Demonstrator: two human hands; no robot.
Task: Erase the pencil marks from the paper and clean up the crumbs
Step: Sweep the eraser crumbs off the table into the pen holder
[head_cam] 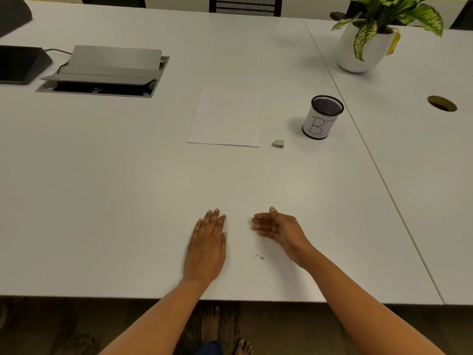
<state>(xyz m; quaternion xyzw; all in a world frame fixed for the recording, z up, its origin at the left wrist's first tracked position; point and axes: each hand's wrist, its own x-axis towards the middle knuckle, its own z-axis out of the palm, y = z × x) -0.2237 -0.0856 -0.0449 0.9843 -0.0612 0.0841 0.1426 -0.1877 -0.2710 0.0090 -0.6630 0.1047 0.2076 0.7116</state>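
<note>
Presently, item by item: the left hand (206, 248) is lying flat and released on the white table (128, 201), palm down, grasping nothing; the right hand (277, 226) is standing on its edge just beside it, fingers loosely open, also grasping nothing. A small scatter of dark crumbs (258, 257) is sitting between the two hands, close to the near table edge. The paper (225, 117) is lying well beyond, looking clean from here, with the eraser (278, 143) just to its right and a labelled mesh cup (323, 117) farther right, seemingly serving as the bin. Risks: a sweep toward the person is likely sending crumbs over the edge onto the floor; a hard or damp palm is likely smearing graphite across the white surface; fine specks are likely escaping between loosely spread fingers.
</note>
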